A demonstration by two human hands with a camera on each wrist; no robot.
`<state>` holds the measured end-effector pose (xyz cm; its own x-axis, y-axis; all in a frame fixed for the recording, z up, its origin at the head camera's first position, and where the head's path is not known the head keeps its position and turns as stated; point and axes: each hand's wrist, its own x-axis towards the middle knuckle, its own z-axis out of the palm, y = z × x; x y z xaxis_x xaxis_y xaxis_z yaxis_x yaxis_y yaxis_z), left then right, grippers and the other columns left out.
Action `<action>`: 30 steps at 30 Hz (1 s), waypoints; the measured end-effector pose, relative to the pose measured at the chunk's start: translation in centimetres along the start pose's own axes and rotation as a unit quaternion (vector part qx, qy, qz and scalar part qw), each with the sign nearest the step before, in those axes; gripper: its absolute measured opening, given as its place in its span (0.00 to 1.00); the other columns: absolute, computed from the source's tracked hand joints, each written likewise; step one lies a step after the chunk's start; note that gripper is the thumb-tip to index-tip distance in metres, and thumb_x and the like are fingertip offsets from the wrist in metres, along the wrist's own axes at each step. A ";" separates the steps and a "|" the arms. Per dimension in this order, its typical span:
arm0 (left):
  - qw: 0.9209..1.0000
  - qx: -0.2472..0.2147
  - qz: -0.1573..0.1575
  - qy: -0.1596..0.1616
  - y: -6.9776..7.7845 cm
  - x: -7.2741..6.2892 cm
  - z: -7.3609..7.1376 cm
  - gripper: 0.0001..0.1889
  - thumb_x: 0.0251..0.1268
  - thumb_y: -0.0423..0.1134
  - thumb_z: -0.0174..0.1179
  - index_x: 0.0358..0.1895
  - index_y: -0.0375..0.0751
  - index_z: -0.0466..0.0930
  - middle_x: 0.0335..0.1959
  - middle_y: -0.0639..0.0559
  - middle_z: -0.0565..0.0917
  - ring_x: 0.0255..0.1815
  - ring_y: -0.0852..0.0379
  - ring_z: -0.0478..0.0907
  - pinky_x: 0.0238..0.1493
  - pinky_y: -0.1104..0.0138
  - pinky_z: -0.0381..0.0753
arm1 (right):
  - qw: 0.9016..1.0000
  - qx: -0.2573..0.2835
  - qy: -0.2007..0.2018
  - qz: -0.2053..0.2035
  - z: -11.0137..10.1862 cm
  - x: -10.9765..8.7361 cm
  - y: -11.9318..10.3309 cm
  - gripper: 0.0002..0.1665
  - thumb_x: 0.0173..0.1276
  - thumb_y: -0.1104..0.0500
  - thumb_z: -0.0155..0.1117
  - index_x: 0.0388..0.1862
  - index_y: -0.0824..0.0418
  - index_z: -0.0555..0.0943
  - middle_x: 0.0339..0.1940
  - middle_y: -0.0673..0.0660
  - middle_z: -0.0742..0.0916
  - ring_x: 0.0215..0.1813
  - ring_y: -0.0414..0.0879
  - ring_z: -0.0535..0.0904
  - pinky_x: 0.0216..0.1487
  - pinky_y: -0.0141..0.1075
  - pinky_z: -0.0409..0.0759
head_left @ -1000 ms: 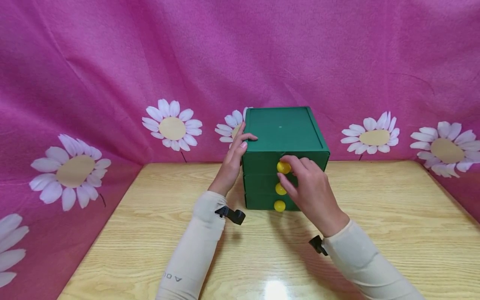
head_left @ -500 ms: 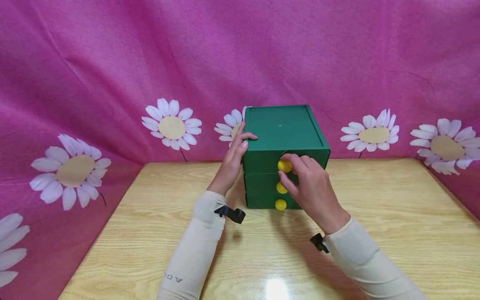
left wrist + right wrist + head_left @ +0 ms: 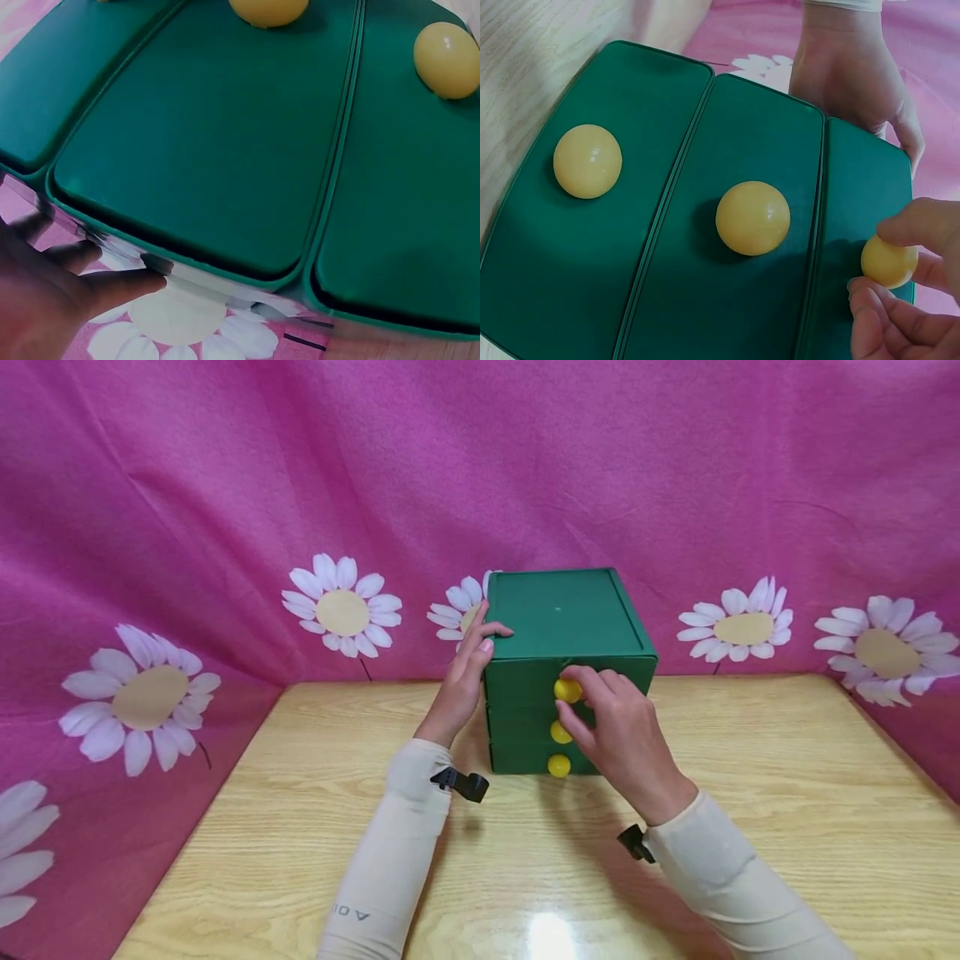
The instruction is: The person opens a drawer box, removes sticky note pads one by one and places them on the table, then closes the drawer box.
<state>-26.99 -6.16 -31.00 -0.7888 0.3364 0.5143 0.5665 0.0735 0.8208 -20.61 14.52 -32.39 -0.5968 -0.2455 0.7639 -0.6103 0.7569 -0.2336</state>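
Observation:
A green box with three drawers (image 3: 551, 614) stands on the table, each drawer front bearing a round yellow knob. My right hand (image 3: 626, 735) pinches the top drawer's knob (image 3: 889, 262), thumb on one side and fingers on the other in the right wrist view. The middle knob (image 3: 753, 218) and bottom knob (image 3: 588, 161) are untouched. All the drawer fronts sit flush. My left hand (image 3: 461, 681) rests against the box's left side, its fingers mostly straight and one fingertip over the top edge. In the left wrist view its fingers (image 3: 124, 289) lie along that side.
Under the box is a light wood-grain table (image 3: 337, 752). A pink cloth (image 3: 480, 460) with large white daisies hangs behind and at both sides. Small black wrist cameras, such as the left one (image 3: 467, 785), jut from both sleeves.

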 end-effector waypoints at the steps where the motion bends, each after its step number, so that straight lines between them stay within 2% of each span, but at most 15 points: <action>1: 1.000 0.001 0.000 0.000 0.0 0.0 0.0 0.19 0.76 0.40 0.34 0.60 0.35 0.68 0.79 0.45 0.43 0.78 0.51 0.37 0.73 0.46 0.45 | 1.000 0.000 -0.001 0.000 0.0 0.0 0.0 0.20 0.57 0.61 0.73 0.49 0.60 0.79 0.33 0.55 0.82 0.34 0.46 0.76 0.33 0.40 0.79; 11: 1.000 0.006 0.000 -0.003 -0.1 -0.1 -0.1 0.20 0.77 0.41 0.34 0.61 0.36 0.67 0.79 0.46 0.42 0.78 0.51 0.38 0.73 0.45 0.44 | 1.000 -0.001 -0.002 -0.006 -0.3 -0.3 -0.4 0.20 0.56 0.61 0.73 0.48 0.60 0.79 0.33 0.55 0.82 0.34 0.47 0.77 0.34 0.41 0.80; 18: 1.000 0.003 0.012 0.002 -0.4 0.0 0.0 0.20 0.76 0.41 0.34 0.61 0.35 0.66 0.79 0.44 0.43 0.78 0.49 0.39 0.72 0.44 0.45 | 1.000 0.000 -0.005 -0.006 -0.6 -0.5 -0.7 0.19 0.57 0.61 0.73 0.47 0.60 0.79 0.33 0.55 0.82 0.34 0.46 0.77 0.34 0.40 0.80; 30: 1.000 0.004 0.016 0.001 -0.6 -0.1 0.0 0.20 0.76 0.41 0.34 0.61 0.35 0.66 0.79 0.44 0.43 0.78 0.49 0.40 0.72 0.43 0.46 | 1.000 -0.012 -0.009 -0.019 -1.0 -0.9 -1.1 0.18 0.57 0.60 0.72 0.46 0.61 0.79 0.32 0.54 0.83 0.33 0.45 0.76 0.32 0.39 0.79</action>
<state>-27.26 -6.23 -31.50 -0.7713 0.3368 0.5401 0.5928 0.0709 0.8022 -18.89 14.48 -32.18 -0.5832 -0.2847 0.7608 -0.6203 0.7609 -0.1907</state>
